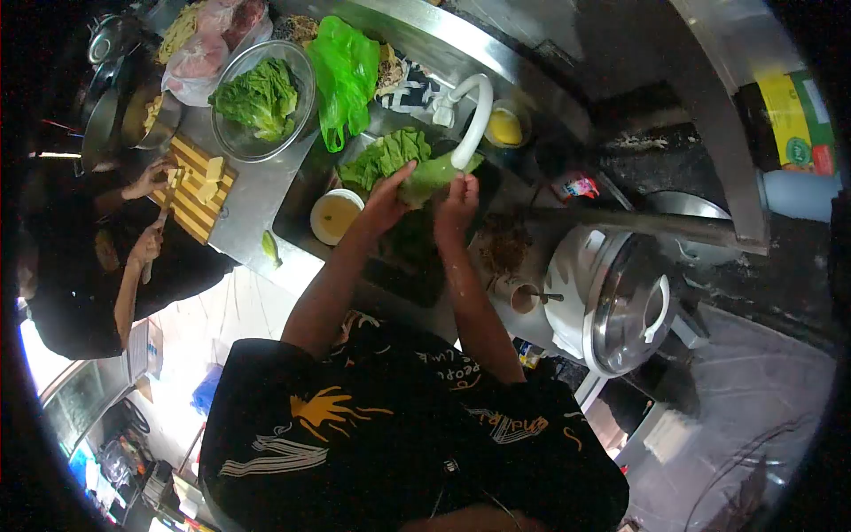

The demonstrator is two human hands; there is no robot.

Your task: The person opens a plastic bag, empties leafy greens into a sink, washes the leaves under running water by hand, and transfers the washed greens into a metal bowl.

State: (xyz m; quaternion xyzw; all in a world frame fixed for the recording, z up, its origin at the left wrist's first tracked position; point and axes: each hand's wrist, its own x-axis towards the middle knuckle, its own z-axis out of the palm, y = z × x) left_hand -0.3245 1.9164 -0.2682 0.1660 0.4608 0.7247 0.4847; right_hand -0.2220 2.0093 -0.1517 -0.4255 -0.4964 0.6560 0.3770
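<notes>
Lettuce leaf [432,180]: spread between both hands, over the sink [297,206], directly below the mouth of the white faucet [483,106]. Left hand [388,199] pinches its left edge; right hand [456,202] pinches near the right edge, fingers curled. Water flow: cannot tell. Technique, in my judgement: light pinch at the margins, face fanned flat, tilted so runoff drains; thumb along the folds, no tugging. More lettuce [390,152] lies just beyond the left hand. Farther out: green plastic bag [344,75], then a clear bowl [232,144] containing leaves.
</notes>
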